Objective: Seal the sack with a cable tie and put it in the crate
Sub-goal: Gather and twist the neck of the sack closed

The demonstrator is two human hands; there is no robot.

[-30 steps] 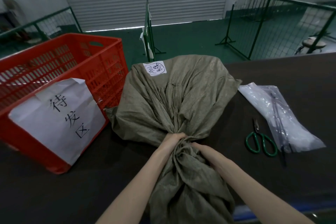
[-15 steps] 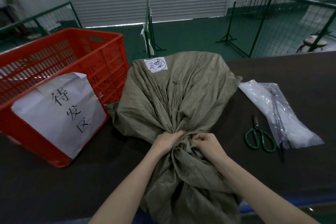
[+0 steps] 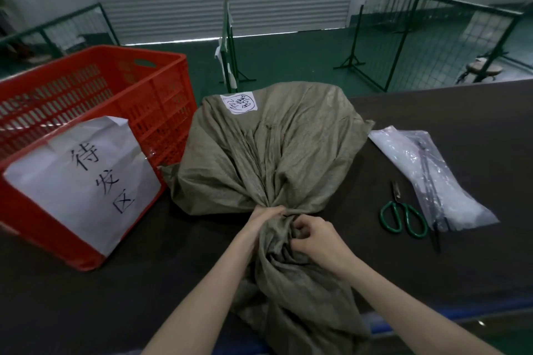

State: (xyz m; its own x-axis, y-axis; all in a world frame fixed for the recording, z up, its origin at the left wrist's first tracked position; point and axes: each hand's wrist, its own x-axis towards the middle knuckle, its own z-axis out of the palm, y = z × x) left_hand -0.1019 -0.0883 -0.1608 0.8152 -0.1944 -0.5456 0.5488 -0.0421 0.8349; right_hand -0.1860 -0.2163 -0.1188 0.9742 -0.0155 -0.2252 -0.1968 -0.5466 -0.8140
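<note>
Two bare hands meet at the gathered neck of the sack (image 3: 268, 153), just below frame centre. Left hand (image 3: 264, 217) is closed in a fist around the bunched fabric, fingers wrapped tight, thumb side up. Right hand (image 3: 313, 235) sits just beside it on the right, touching the same bunch, fingers curled in and pinching folds of cloth; knuckles face the camera. A thin dark line shows at the neck between the hands; cannot tell if it is a cable tie or a crease.

Sack is olive-grey woven material, lying on the dark table (image 3: 86, 297) in mid frame, body bulging toward the top of the frame, loose mouth fabric trailing down toward the lower edge between the forearms. White handwritten label (image 3: 239, 103) is stuck near its far end.

Red slatted crate (image 3: 161, 101) stands at left of frame, on the table, its near corner touching or almost touching the sack's left side. White paper sheet (image 3: 86, 181) with black characters is taped to its front wall.

Right of frame: green-handled scissors (image 3: 403, 215) lie flat on the table, well apart from the hands. Clear plastic bag (image 3: 429, 176) lies just beside them, further right, with dark thin strips inside.
</note>
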